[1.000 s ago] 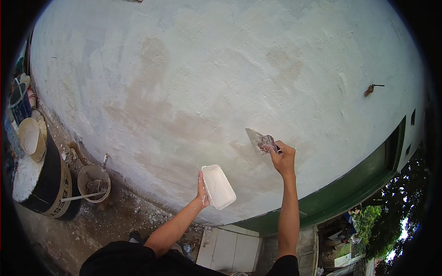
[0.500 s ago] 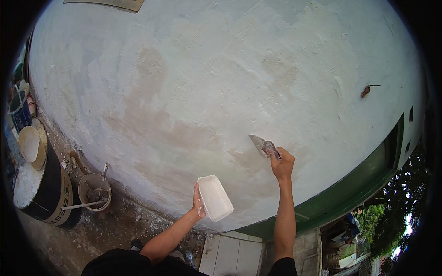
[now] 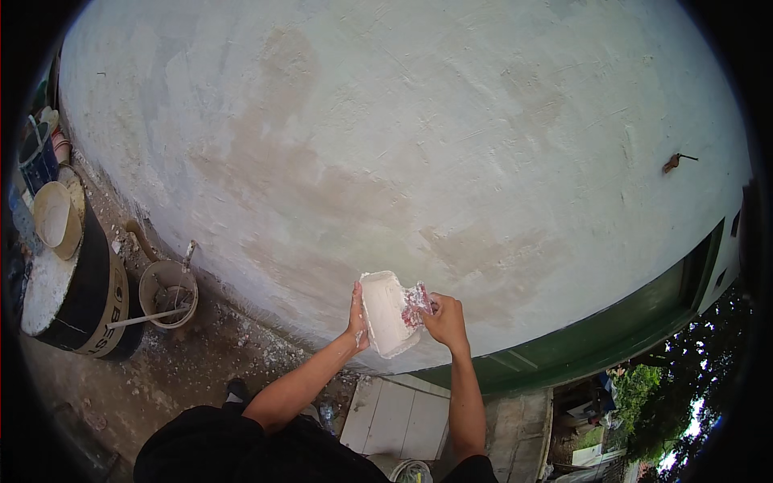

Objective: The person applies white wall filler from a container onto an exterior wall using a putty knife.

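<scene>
Left hand clasps the putty tray from its left, curled right hand gripping a putty knife opposite!

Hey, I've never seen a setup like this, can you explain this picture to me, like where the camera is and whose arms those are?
There's no machine, just a bare-handed person. A camera worn on their head looks down, and its fisheye lens bends straight edges. The left grip holds a tub of pale paste. The right grip holds a smeared trowel at the tub's right side. Beyond is a patchy wall. At the picture's left, a bucket stands beside a drum with a bowl on top.
</scene>
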Tool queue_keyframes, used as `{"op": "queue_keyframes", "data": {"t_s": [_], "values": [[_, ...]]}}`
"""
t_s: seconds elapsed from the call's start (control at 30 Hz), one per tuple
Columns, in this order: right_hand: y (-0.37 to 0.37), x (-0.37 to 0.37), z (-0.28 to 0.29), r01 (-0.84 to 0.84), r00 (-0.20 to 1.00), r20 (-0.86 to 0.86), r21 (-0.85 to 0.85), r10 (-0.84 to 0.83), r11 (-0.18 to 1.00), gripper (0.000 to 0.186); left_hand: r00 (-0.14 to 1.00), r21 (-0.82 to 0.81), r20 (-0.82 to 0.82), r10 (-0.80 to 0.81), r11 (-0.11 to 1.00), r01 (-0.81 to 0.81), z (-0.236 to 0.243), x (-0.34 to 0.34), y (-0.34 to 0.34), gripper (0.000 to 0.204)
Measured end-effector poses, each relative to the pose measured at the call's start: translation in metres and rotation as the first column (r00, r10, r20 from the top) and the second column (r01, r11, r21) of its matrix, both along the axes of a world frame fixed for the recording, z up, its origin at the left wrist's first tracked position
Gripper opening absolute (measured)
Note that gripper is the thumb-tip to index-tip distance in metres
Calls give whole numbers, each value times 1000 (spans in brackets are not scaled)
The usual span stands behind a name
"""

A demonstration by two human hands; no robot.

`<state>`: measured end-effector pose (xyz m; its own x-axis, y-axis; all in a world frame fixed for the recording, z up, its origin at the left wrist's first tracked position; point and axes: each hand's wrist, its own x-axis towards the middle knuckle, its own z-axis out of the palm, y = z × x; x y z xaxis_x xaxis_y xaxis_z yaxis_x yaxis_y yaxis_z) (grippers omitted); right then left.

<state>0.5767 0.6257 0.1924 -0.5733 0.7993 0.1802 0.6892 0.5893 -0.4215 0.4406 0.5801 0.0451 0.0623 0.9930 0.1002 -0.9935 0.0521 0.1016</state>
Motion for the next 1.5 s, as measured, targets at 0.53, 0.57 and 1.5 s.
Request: {"op": "queue_keyframes", "data": {"t_s": [0.53, 0.57, 1.5], "values": [[-11, -9, 4, 70, 997, 12, 44, -70, 997, 18, 992, -102, -124, -9, 995, -4, 7, 5, -4, 92], [-10, -10, 6, 76, 994, 71, 21, -78, 997, 19, 991, -105, -132, 11, 994, -25, 5, 5, -3, 92], [81, 30, 3, -90, 989, 150, 572, 3, 815, 8, 977, -257, -210, 26, 963, -81, 1, 15, 0, 88]]}}
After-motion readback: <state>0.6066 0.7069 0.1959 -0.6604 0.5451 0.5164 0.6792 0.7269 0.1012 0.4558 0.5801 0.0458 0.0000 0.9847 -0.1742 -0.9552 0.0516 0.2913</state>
